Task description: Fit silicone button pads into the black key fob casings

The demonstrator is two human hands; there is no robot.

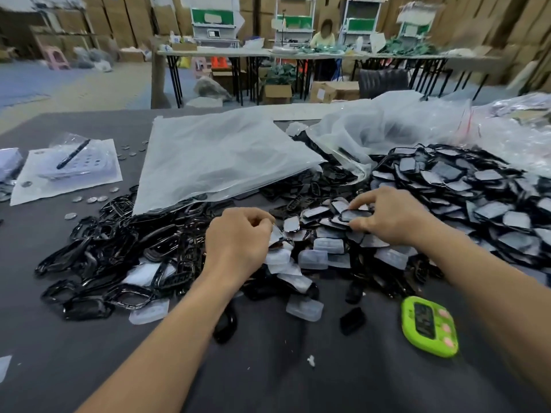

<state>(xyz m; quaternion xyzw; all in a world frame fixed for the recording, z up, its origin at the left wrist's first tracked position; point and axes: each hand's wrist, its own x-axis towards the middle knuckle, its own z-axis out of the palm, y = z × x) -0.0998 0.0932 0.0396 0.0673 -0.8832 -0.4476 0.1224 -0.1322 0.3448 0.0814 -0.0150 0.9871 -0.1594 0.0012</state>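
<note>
My right hand [393,217] pinches a casing [354,215] by its rim, my left hand [238,236] what looks like a pad [275,235], over the pile [313,257] mid-bench [298,377]. Pads should be light and floppy, casings stiff: hold edges.

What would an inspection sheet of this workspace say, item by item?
Surface: table under dark grey cloth.
Job's things: empty casings heaped left; loose pads in the middle; filled casings heaped right.
Clutter: green timer near right; plastic bags behind the heaps; pen on a white sheet; silver discs scattered far left.
Grips: left grip pinches a pad; right grip holds a casing between thumb and fingers.
Cables: nothing seen.
Surroundings: a person seated at far tables; cardboard boxes along the walls.
</note>
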